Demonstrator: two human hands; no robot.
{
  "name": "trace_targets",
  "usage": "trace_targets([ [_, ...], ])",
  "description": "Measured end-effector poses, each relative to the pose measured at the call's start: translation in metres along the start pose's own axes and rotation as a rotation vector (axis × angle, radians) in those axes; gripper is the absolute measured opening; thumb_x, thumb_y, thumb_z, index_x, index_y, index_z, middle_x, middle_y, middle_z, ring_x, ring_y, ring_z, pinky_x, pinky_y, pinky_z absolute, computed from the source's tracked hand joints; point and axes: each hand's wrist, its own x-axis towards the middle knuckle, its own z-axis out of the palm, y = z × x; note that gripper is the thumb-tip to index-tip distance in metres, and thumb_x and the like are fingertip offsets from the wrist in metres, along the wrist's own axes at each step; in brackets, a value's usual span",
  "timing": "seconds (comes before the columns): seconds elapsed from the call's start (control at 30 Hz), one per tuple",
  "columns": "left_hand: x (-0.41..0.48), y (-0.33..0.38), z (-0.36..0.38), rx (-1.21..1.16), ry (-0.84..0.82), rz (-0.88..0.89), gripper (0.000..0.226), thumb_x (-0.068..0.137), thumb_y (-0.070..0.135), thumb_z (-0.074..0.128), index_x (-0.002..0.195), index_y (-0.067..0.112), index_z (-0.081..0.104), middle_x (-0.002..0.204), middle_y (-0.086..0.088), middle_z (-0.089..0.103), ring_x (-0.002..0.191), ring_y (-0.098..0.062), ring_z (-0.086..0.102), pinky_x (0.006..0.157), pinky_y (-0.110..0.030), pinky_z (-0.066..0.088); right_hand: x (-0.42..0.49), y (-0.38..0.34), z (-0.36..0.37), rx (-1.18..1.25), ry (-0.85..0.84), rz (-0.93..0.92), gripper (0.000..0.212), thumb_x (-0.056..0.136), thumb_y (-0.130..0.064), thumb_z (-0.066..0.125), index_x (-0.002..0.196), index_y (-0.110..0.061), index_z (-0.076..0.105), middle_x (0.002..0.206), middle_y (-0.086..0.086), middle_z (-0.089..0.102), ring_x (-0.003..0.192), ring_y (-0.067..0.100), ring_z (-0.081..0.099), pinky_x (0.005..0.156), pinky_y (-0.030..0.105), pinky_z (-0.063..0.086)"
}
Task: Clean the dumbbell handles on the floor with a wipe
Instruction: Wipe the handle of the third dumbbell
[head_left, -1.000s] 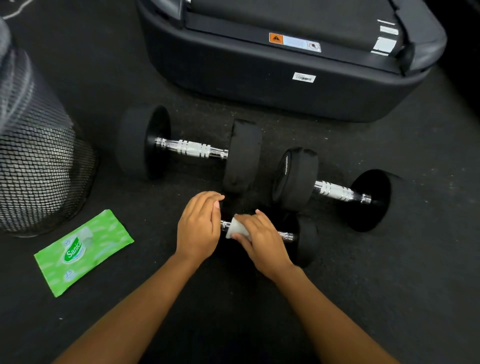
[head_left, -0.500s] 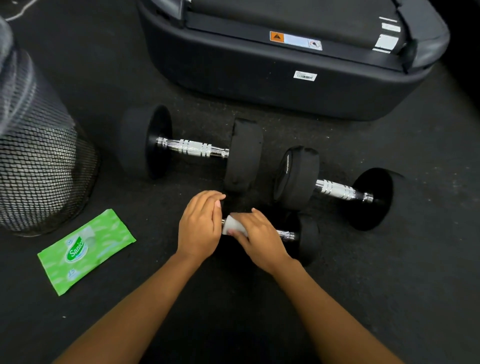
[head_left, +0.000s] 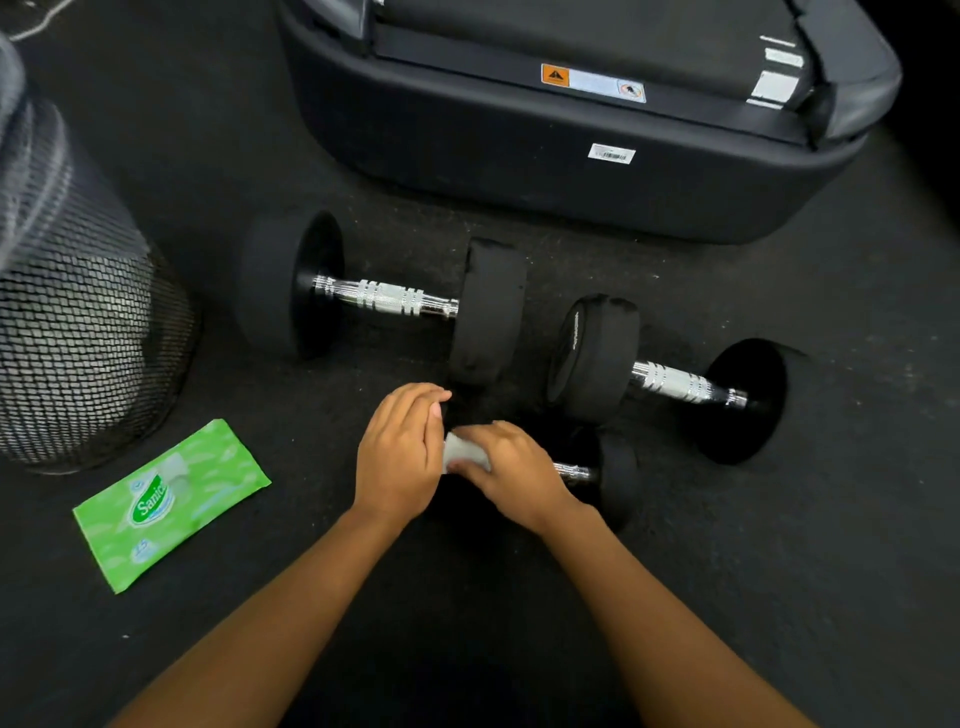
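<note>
Three dumbbells lie on the dark floor (head_left: 779, 597). The largest dumbbell (head_left: 384, 299) and the middle dumbbell (head_left: 675, 383) lie farther from the person, chrome handles bare, neither hand on them; by this showing they remain to be wiped.

The smallest dumbbell (head_left: 618, 467) lies nearest and is the one being cleaned. To do this stroke well, its end should be held firm so the bar cannot roll, the cloth kept wrapped round the bar and drawn along to the right weight with a twist into the knurling.

The left hand (head_left: 397, 457) cups the left end, fingers curved over the hidden weight. The right hand (head_left: 511, 470) grips the white wipe (head_left: 460, 452) against the handle (head_left: 574, 472). The wipe sits under the right fingers (head_left: 483, 434), hard against the left hand, with bare chrome showing to their right.
</note>
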Motion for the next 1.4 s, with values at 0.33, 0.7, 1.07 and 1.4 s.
trace_targets([
  [0.33, 0.001, 0.002, 0.0, -0.004, 0.007, 0.003, 0.039, 0.095, 0.02, 0.031, 0.106, 0.005, 0.065, 0.108, -0.005, 0.065, 0.107, -0.017, 0.055, 0.097, -0.024, 0.036, -0.027, 0.02, 0.013, -0.107, 0.179, -0.114, 0.049, 0.078, -0.009, 0.069, 0.125, -0.009, 0.054, 0.121, 0.005, 0.061, 0.113, 0.019, 0.054, 0.11, 0.035, 0.03],
  [0.7, 0.001, 0.0, 0.0, -0.003, 0.015, 0.013, 0.04, 0.095, 0.02, 0.03, 0.106, 0.006, 0.065, 0.107, -0.006, 0.065, 0.107, -0.016, 0.054, 0.098, -0.025, 0.036, 0.017, 0.002, 0.0, 0.013, -0.153, 0.081, 0.036, 0.087, -0.031, 0.06, 0.12, -0.015, 0.058, 0.112, 0.01, 0.062, 0.11, 0.024, 0.048, 0.091, 0.029, 0.033],
  [1.07, 0.0, -0.001, 0.001, -0.003, 0.015, 0.014, 0.04, 0.095, 0.021, 0.03, 0.106, 0.005, 0.065, 0.107, -0.006, 0.065, 0.106, -0.016, 0.055, 0.096, -0.027, 0.038, 0.005, 0.016, -0.003, 0.052, -0.132, 0.07, 0.044, 0.087, -0.035, 0.06, 0.128, -0.02, 0.053, 0.118, 0.002, 0.055, 0.106, 0.016, 0.04, 0.088, 0.02, 0.029],
  [1.4, 0.0, -0.001, 0.002, -0.011, 0.015, 0.007, 0.04, 0.095, 0.021, 0.03, 0.106, 0.005, 0.066, 0.108, -0.006, 0.065, 0.107, -0.017, 0.055, 0.098, -0.026, 0.037, -0.013, 0.01, 0.016, -0.067, 0.077, -0.072, 0.046, 0.086, -0.016, 0.062, 0.13, -0.01, 0.051, 0.123, 0.005, 0.058, 0.109, 0.02, 0.051, 0.101, 0.03, 0.036],
])
